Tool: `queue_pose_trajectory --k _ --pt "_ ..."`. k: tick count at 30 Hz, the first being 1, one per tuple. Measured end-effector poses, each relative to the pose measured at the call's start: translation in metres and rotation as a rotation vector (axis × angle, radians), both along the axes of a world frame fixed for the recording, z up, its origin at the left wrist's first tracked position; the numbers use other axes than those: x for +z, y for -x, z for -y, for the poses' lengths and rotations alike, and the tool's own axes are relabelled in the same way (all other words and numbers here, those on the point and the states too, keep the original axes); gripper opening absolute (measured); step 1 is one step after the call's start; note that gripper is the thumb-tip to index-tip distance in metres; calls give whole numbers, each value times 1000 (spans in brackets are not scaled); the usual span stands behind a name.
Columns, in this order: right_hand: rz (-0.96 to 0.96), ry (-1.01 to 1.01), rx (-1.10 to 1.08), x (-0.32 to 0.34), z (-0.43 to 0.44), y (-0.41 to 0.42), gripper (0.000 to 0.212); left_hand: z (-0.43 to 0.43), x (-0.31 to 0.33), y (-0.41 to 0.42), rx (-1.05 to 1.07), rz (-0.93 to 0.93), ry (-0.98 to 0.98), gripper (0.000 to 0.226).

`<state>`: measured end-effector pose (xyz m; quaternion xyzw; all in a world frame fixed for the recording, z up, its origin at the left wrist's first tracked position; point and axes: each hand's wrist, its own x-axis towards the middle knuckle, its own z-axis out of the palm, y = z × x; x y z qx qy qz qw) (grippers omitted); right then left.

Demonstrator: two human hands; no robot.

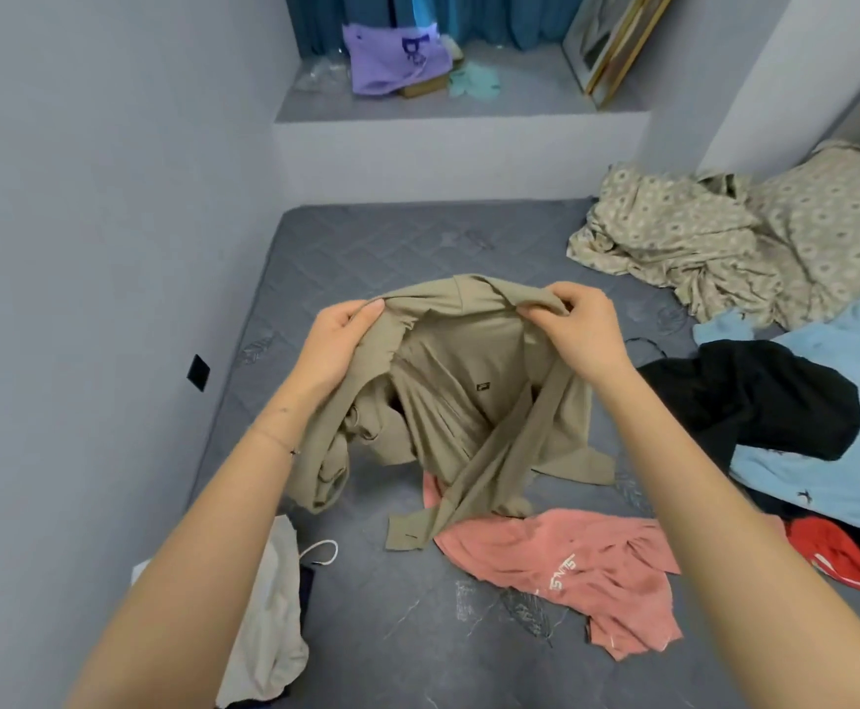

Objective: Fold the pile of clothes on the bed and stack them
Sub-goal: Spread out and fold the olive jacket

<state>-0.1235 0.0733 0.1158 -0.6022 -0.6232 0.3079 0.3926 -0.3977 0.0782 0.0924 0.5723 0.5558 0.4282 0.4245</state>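
— Khaki shirt (448, 371) up off the bed (366, 248), gripped either side of the collar. Left hand (338, 345) curled round the bunched side, thumb on top; right hand (581, 330) pinching a fold at the collar edge.
— Lying which way?
— Hanging down and back toward the body from the hands, collar farthest out, long axis running straight along the bed. Hands about level, neither clearly nearer. One cuffed sleeve trailing onto the bed, overlapping the salmon T-shirt (571, 565) just below.
— Even between the hands?
— Not quite. Twisted: left side wadded into a thick roll under the left wrist, right side falling as a flat strap across the front. Looks to need a shake and a spread before going down flat, probably collar away, hem near.
— Texture?
— Thin, smooth weave, limp, no stiffness; small dark label on the chest. Likely to slide and crease easily.
— Anything stacked?
— Nothing folded in sight. Black garment (755, 396) heaped on a pale blue garment (826, 483) to the right, red piece (837, 550) at the edge, cream cloth (269, 621) by the left elbow, patterned bedding (699, 237) crumpled beyond. Early going, by the look of it.
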Motion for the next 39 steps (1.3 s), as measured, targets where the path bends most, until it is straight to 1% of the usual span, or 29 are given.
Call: queue_pose_trajectory --k 3,5,6,7,9,10,11,12,13,15,16,18,21,22,24,26,27,29,31,33,36,37,39 --pt "1 33 -16 -2 2 -3 13 4 12 -8 -62 87 54 32" --pt "41 125 105 -2 4 -5 21 6 19 -15 -108 120 88 32" --pt "53 164 212 -2 7 -4 34 8 21 -18 -144 113 107 32" --pt "48 188 323 -2 10 0 52 10 23 -21 -189 97 129 31" --pt "14 208 456 -4 16 14 86 14 24 -30 -298 79 176 29" --pt "6 212 489 -7 18 22 95 16 25 -35 -344 76 194 28" --pt "9 215 505 -9 19 29 95 17 25 -40 -371 59 196 27" --pt "31 218 507 -11 19 36 87 16 26 -43 -376 21 185 28" --pt "62 223 494 -12 18 41 70 15 26 -45 -370 -32 166 30" --pt "101 204 428 -17 16 47 29 11 25 -44 -347 -158 133 40" --pt "97 182 401 -19 16 48 21 10 23 -43 -330 -217 119 44" --pt "45 183 385 -22 16 49 21 9 16 -38 -288 -307 108 49" --pt "-26 272 390 -21 16 52 23 10 1 -28 -229 -387 122 46" --pt "-48 315 398 -20 16 52 23 12 -4 -23 -235 -387 133 47" --pt "-118 396 408 -20 14 52 21 18 -15 -11 -293 -299 181 43" --pt "-185 445 402 -18 11 50 16 28 -23 -2 -383 -161 246 26" --pt "-201 469 404 -17 10 49 15 33 -27 -1 -421 -121 261 28" --pt "-196 521 412 -15 9 49 13 38 -33 -4 -437 -109 207 41" --pt "-191 555 420 -15 9 50 12 38 -34 -13 -402 -92 129 43" --pt "-232 579 415 -17 10 51 13 36 -32 -22 -375 -68 66 35" --pt "-301 600 398 -21 12 47 12 33 -28 -31 -347 -143 -36 10" --pt "-318 604 386 -24 12 44 14 32 -26 -33 -334 -175 -53 8" --pt "-374 624 358 -29 11 39 23 30 -23 -36 -288 -200 -53 21"
